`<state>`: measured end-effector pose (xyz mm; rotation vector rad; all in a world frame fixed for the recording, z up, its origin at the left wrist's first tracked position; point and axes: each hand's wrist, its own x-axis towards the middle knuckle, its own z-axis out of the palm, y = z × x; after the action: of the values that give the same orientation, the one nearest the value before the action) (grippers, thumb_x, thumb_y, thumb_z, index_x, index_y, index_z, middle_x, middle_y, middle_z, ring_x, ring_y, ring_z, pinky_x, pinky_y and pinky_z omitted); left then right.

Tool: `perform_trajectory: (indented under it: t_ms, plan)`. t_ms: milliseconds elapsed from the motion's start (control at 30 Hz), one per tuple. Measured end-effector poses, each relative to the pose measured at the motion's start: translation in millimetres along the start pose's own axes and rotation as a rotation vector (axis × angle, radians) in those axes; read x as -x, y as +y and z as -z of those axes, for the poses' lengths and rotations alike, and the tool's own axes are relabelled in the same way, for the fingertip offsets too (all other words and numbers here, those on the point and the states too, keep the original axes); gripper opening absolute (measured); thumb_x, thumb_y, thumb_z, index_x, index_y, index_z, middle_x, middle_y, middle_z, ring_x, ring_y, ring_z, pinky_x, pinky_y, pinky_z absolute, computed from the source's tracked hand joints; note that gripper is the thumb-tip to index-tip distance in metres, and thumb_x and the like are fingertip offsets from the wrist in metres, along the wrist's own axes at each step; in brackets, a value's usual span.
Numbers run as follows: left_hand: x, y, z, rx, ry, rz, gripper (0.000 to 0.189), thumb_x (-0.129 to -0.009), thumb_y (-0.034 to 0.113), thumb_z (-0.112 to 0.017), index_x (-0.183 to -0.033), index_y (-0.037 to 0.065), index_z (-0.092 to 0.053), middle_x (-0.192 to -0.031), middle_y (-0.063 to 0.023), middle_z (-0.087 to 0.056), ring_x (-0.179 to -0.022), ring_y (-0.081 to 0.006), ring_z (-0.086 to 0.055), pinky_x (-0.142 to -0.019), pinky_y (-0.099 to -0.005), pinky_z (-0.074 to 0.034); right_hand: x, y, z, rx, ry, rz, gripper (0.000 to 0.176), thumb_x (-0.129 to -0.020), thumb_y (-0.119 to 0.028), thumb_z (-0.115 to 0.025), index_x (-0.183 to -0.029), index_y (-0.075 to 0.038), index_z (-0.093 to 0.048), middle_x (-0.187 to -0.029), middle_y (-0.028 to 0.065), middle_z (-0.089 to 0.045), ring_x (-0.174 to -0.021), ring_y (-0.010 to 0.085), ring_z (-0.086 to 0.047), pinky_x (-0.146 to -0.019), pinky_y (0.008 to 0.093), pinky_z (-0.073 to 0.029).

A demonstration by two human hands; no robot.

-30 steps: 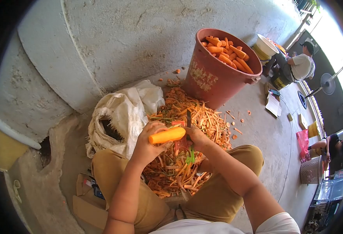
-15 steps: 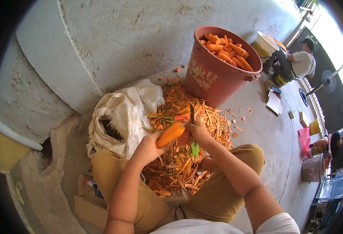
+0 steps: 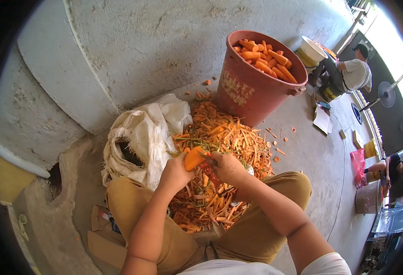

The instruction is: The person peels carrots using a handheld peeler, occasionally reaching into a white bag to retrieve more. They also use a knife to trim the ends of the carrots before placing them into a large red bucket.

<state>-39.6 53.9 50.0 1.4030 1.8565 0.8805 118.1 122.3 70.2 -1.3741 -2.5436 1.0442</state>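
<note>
My left hand [image 3: 174,172] is closed around an orange carrot [image 3: 193,159], its near end in the palm. My right hand [image 3: 230,168] is closed on a red tool with a dark blade [image 3: 210,172]; motion and the fingers obscure its exact kind. The tool meets the carrot's right end. Both hands are above a heap of carrot peelings [image 3: 220,201] between my bent knees. Behind the heap, a large red bucket [image 3: 252,98] holds several peeled carrots [image 3: 266,57].
A white woven sack [image 3: 158,121] slumps left of the peelings. Cardboard [image 3: 106,247] lies by my left knee. A rough wall [image 3: 151,46] rises behind. At right are a seated person [image 3: 355,73], a fan [image 3: 386,95], a basket [image 3: 367,198] and another person [image 3: 394,169].
The carrot's tip has swung round, and the red tool has tilted down against it. My right hand has turned, so the dark blade no longer points upward.
</note>
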Motion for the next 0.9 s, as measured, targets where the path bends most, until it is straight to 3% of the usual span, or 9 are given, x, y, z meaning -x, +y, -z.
perform_trajectory:
  t_ms: [200,333,433,500,600,700,733,833,900]
  plan:
    - [0,2,-1,-0.020,0.017,-0.047,0.036,-0.059,0.006,-0.065,-0.092,-0.002,-0.053,-0.075,-0.0209,-0.058,-0.076,-0.0345,-0.057,-0.064,-0.0346,-0.045,-5,11,-15,-0.074,0.078,-0.037,0.018,-0.080,-0.017,-0.050,-0.076,0.001,-0.050,-0.058,0.0169,-0.052,-0.056,0.0292,-0.054,-0.052,0.0378,-0.041]
    - [1,-5,0,0.040,-0.055,-0.128,0.034,-0.059,0.005,-0.064,-0.091,-0.003,-0.054,-0.075,-0.0188,-0.059,-0.073,-0.0287,-0.060,-0.064,-0.0317,-0.045,-4,4,-11,-0.074,0.072,-0.051,0.020,-0.080,-0.016,-0.050,-0.074,0.002,-0.050,-0.056,0.0163,-0.052,-0.053,0.0285,-0.053,-0.051,0.0362,-0.042]
    - [1,-8,2,0.111,-0.121,-0.158,0.033,-0.060,0.004,-0.064,-0.091,-0.003,-0.054,-0.075,-0.0167,-0.060,-0.071,-0.0232,-0.061,-0.064,-0.0294,-0.045,-3,-3,-2,-0.159,-0.026,-0.130,0.023,-0.070,-0.011,-0.051,-0.087,0.004,-0.054,-0.074,0.0242,-0.057,-0.073,0.0376,-0.056,-0.065,0.0407,-0.045]
    - [2,-6,4,0.113,-0.137,-0.137,0.033,-0.060,0.003,-0.063,-0.091,-0.004,-0.054,-0.076,-0.0150,-0.061,-0.071,-0.0190,-0.060,-0.065,-0.0281,-0.045,-7,4,-6,-0.144,-0.040,-0.119,0.022,-0.069,-0.011,-0.052,-0.086,0.003,-0.055,-0.074,0.0242,-0.057,-0.072,0.0374,-0.056,-0.065,0.0406,-0.045]
    - [1,-18,-5,0.204,-0.092,-0.207,0.029,-0.062,0.008,-0.065,-0.087,0.000,-0.055,-0.070,-0.0102,-0.058,-0.062,-0.0206,-0.057,-0.060,-0.0294,-0.044,-10,6,-7,-0.158,-0.047,-0.136,0.021,-0.069,-0.010,-0.052,-0.084,0.003,-0.056,-0.073,0.0244,-0.056,-0.071,0.0373,-0.056,-0.065,0.0403,-0.045]
    - [4,-21,-6,0.440,-0.325,-0.021,0.027,-0.064,0.008,-0.066,-0.087,0.001,-0.054,-0.069,-0.0031,-0.057,-0.061,-0.0129,-0.053,-0.059,-0.0266,-0.043,-13,-2,-1,-0.226,-0.061,-0.141,0.019,-0.069,-0.010,-0.052,-0.082,0.003,-0.058,-0.073,0.0228,-0.057,-0.070,0.0348,-0.057,-0.064,0.0382,-0.046]
    - [4,-17,0,0.506,-0.463,0.170,0.025,-0.066,0.008,-0.065,-0.086,0.002,-0.054,-0.069,0.0009,-0.054,-0.063,-0.0072,-0.049,-0.058,-0.0233,-0.041,-13,-2,1,-0.252,-0.069,-0.143,0.018,-0.069,-0.010,-0.053,-0.081,0.003,-0.059,-0.073,0.0220,-0.058,-0.070,0.0335,-0.057,-0.064,0.0372,-0.046]
    - [15,-7,5,0.785,-0.734,-0.155,0.021,-0.061,0.006,-0.066,-0.078,0.004,-0.053,-0.067,0.0009,-0.052,-0.058,-0.0077,-0.046,-0.055,-0.0225,-0.039,-26,22,-18,0.264,-0.392,-0.102,0.017,-0.069,-0.015,-0.055,-0.077,-0.002,-0.063,-0.074,0.0146,-0.060,-0.070,0.0269,-0.060,-0.062,0.0334,-0.048]
    - [12,-4,12,0.810,-0.773,-0.021,0.024,-0.059,0.009,-0.069,-0.077,0.005,-0.053,-0.071,0.0017,-0.052,-0.057,-0.0075,-0.046,-0.055,-0.0213,-0.039,-26,34,-37,0.312,-0.585,-0.109,0.016,-0.070,-0.017,-0.056,-0.076,-0.005,-0.064,-0.075,0.0102,-0.062,-0.070,0.0240,-0.060,-0.061,0.0329,-0.048]
